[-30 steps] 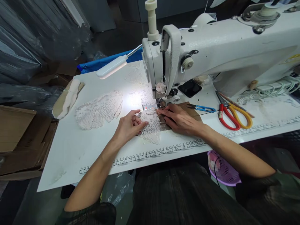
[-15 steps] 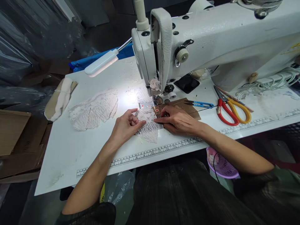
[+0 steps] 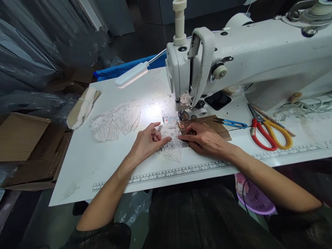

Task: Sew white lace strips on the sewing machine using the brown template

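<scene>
Head view: the white lace piece lies at seven o'clock from the sewing machine's presser foot. The left hand, half curled, has its thumb over the lace at nine o'clock; the right hand, loosely bent, points a finger at its three o'clock edge. Whether either pinches it, I cannot tell. Uneven pressure could skew the lace; its openwork might snag, puckering the edge.

Red-and-yellow scissors lie on the white table, just beside 1 pair of blue snips. 1 tied bundle rests at the left edge, near cardboard boxes. 1 purple basket shows below.
</scene>
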Tool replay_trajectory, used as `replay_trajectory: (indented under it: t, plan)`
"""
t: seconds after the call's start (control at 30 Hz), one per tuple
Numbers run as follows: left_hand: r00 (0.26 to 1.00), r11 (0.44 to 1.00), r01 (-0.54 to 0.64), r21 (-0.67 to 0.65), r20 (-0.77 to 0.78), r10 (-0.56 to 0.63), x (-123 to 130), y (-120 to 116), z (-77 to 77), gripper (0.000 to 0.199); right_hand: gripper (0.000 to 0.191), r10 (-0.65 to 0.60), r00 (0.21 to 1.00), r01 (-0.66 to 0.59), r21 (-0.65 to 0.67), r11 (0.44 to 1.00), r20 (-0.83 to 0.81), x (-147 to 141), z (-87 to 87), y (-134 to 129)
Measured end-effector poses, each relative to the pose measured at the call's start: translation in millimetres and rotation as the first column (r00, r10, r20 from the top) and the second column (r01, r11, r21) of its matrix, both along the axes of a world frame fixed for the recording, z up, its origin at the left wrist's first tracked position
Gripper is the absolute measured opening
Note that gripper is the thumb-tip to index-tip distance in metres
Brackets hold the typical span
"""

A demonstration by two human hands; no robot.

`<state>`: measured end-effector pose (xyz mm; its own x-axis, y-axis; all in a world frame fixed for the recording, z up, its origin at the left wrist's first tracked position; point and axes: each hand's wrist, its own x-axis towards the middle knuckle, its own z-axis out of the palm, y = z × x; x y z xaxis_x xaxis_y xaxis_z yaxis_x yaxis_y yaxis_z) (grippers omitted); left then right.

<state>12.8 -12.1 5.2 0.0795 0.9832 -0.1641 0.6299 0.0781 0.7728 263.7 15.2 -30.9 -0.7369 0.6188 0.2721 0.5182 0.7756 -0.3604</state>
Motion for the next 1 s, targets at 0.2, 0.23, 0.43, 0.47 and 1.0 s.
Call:
replay_trajectory:
  t: [0.2, 0.23, 0.43, 0.47, 1.0]
  plan:
    - [1.0, 1.0, 0.0, -0.006, -0.006, 0.0, -0.4, -2.2, 1.4, 0.064, 0.037, -0.003, 1.0, 0.003, 0.025, 1.0, -0.003, -0.8, -0.5, -1.3]
    - [1.0, 1.0, -0.004, -0.008, 0.001, 0.004, -0.3, -2.4, 1.3, 0.064, 0.037, -0.003, 1.0, 0.003, 0.024, 1.0, 0.0, -0.8, -0.3, -1.6]
    - [1.0, 1.0, -0.008, 0.001, 0.009, 0.008, -1.4, -0.8, -2.5, 0.061, 0.037, 0.003, 1.0, -0.004, 0.034, 0.999, 0.03, -0.2, 1.5, -3.0]
    - [1.0, 1.0, -0.001, 0.011, -0.003, 0.001, -2.1, -0.7, -2.7, 0.06, 0.037, 0.006, 0.999, -0.008, 0.038, 0.999, 0.034, -0.1, 1.9, -3.0]
    - [0.531, 0.568, 0.796, 0.212, -0.694, -0.486, 12.2, 42.8, -4.0, 0.031, 0.04, 0.003, 0.991, -0.014, 0.081, 0.997, 0.132, -1.4, 2.7, -2.9]
